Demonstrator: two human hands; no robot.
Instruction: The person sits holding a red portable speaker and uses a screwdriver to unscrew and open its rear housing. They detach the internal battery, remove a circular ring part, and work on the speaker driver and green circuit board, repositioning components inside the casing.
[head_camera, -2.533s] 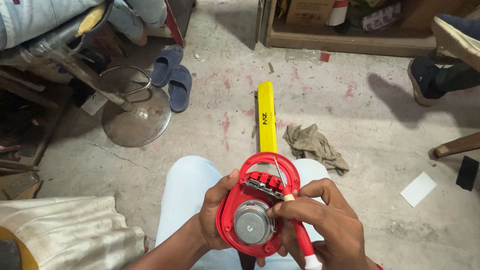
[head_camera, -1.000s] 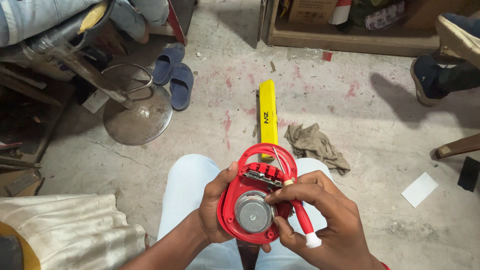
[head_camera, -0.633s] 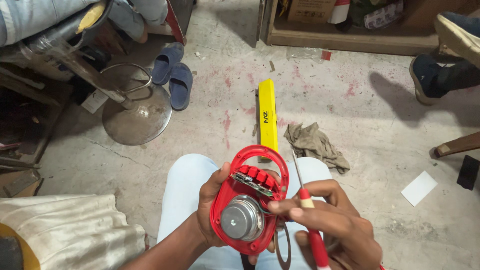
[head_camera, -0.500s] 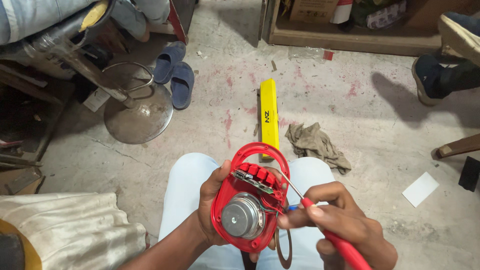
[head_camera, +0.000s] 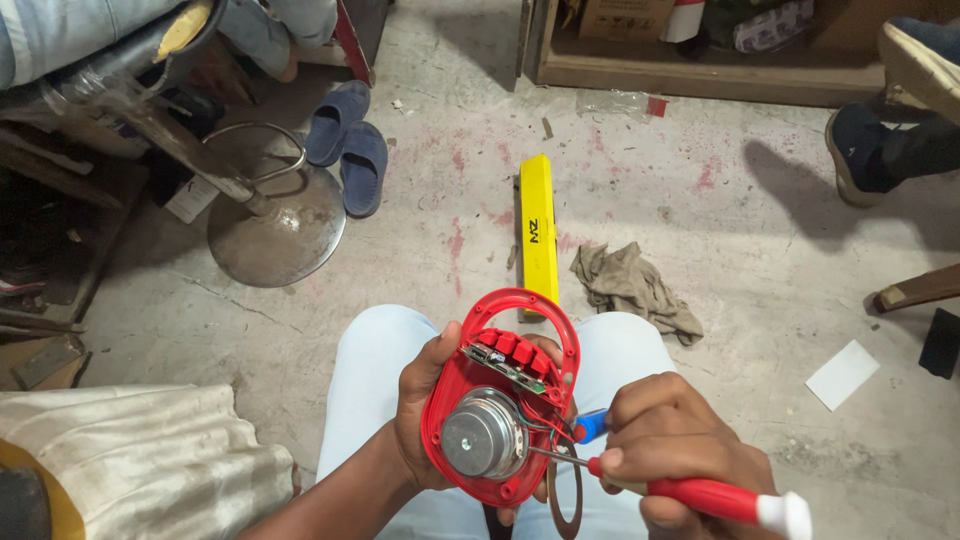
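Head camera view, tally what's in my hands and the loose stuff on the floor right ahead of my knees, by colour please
Red: 2, the opened speaker shell in the left hand and the red-handled screwdriver in the right hand.
Yellow: 1, the long bar.
Blue: 2, the slippers.
Grey-brown: 1, the crumpled rag.
White: 1, the flat card.
Total: 7.

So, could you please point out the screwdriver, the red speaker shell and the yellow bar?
screwdriver (head_camera: 700, 495), head view, red handle.
red speaker shell (head_camera: 448, 400), head view, left rim.
yellow bar (head_camera: 538, 225), head view, middle of its top face.
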